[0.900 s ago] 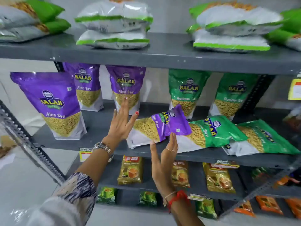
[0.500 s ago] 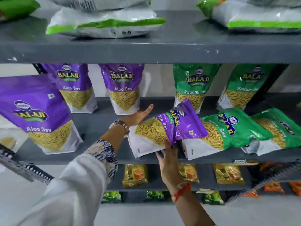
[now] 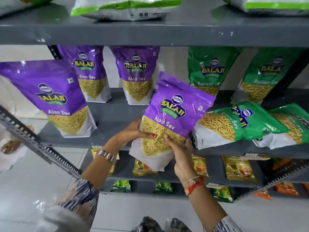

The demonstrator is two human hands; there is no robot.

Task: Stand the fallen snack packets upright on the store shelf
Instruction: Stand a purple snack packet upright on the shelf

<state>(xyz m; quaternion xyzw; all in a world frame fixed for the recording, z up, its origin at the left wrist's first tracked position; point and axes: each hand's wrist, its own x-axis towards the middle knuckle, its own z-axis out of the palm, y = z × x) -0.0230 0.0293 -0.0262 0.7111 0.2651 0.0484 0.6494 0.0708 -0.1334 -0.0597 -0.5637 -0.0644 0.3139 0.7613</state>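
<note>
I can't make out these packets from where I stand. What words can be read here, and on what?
"BALAJI WAFERS", "Aloo Sev": held purple packet, also the three standing purple ones.
"BALAJI WAFERS", "Ratlami Sev": standing green packet.
"Sev", part of "BALAJI": fallen green packet.
"SUPER": shelf-edge tag; the rest is blurred.
Lower-shelf packets: too small to read.

I'm looking at a shop: grey metal shelves point(image 3: 150, 36) fill my view, stocked with rows of identical branded snack packets, purple ones point(image 3: 50, 96) at 9 o'clock, green ones point(image 3: 212, 71) at 2 o'clock. Price labels point(image 3: 254, 155) sit on a shelf edge at 4 o'clock, above smaller yellow packets point(image 3: 239, 169).
</note>
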